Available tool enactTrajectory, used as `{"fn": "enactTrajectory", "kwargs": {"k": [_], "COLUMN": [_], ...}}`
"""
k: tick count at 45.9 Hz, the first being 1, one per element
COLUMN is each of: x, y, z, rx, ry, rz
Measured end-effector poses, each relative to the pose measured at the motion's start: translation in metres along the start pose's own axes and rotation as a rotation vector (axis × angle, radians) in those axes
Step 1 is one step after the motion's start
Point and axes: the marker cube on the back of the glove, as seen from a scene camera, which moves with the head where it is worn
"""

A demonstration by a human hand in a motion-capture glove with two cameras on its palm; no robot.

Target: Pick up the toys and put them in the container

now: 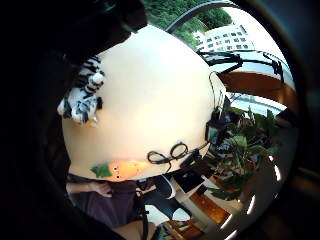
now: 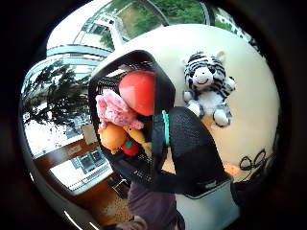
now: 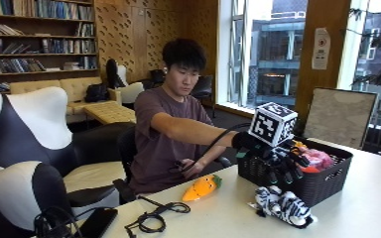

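Library-like lounge: bookshelves (image 3: 35, 37), wood-panelled wall (image 3: 154, 34), sofa (image 3: 78, 96), tall windows (image 3: 266, 52), pale table (image 3: 369, 198).

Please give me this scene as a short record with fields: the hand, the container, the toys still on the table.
hand: gloved right hand hovers above the zebra toy, fingers hanging down, holding nothing
container: black basket on the table, already holds several toys
toys outside: zebra toy beside the basket; carrot toy nearer the person
other: black cable on the table

I see zebra toy (image 3: 283, 207) on tabletop (image 3: 369, 198) just before basket (image 3: 322, 183), carrot toy (image 3: 200, 188) near tabletop's edge, toys inside basket
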Motion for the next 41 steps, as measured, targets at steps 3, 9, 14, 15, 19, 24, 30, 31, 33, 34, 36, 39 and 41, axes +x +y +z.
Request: {"fn": "enactTrajectory", "kwargs": {"k": [3, 9, 14, 15, 19, 24, 30, 31, 33, 34, 36, 39, 41], "x": [-0.001, -0.002, 0.0, 0.001, 0.002, 0.002, 0.004, 0.003, 0.002, 0.003, 0.004, 0.004, 0.004], "y": [-0.004, -0.01, -0.014, -0.015, -0.019, -0.022, -0.027, -0.028, -0.03, -0.031, -0.032, -0.033, -0.034], "z": [0.005, 0.016, 0.024, 0.025, 0.028, 0.034, 0.041, 0.043, 0.045, 0.046, 0.047, 0.051, 0.054], "rx": [0.004, -0.005, -0.019, -0.019, -0.014, -0.013, -0.029, -0.028, -0.024, -0.022, -0.016, -0.002, 0.013], "ry": [-0.003, -0.006, 0.003, 0.002, -0.003, -0.006, -0.014, -0.018, -0.024, -0.025, -0.022, -0.009, -0.005], "rz": [-0.001, 0.0, -0.001, 0.0, 0.011, 0.015, 0.03, 0.03, 0.029, 0.029, 0.028, 0.036, 0.045]}}
